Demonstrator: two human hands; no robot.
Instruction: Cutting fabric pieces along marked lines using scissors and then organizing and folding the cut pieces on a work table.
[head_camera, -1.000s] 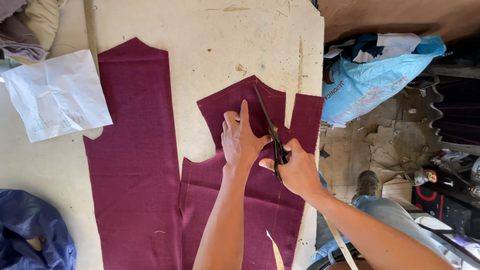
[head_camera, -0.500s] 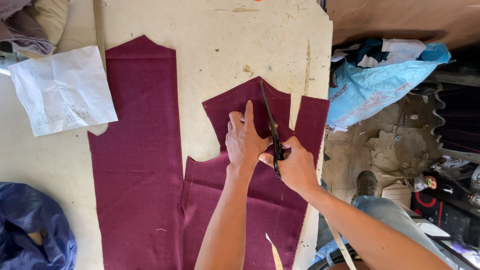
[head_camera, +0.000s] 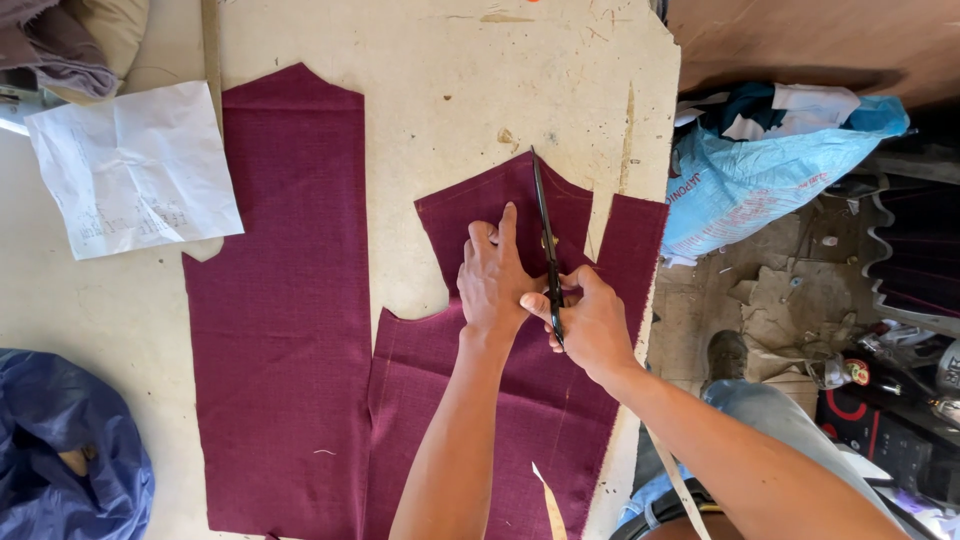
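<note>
My left hand (head_camera: 494, 275) lies flat, fingers apart, on a maroon fabric piece (head_camera: 470, 400) spread on the pale worktable (head_camera: 430, 90). My right hand (head_camera: 590, 320) grips black scissors (head_camera: 546, 235) whose blades point away from me, along the fabric just right of my left fingers. The blades reach the fabric's far edge. A narrower strip of the same maroon cloth (head_camera: 632, 245) sits right of the blades, near the table's right edge.
A long maroon fabric panel (head_camera: 285, 300) lies to the left. A creased white paper (head_camera: 135, 170) sits at the far left, folded clothes (head_camera: 70, 40) at the top left corner, a dark blue bag (head_camera: 60, 450) bottom left. A light blue sack (head_camera: 760, 170) rests on the floor right.
The scissors' blades have closed and advanced slightly away from me through the cloth. My left hand stays pressed on the fabric. The view shifted a little.
</note>
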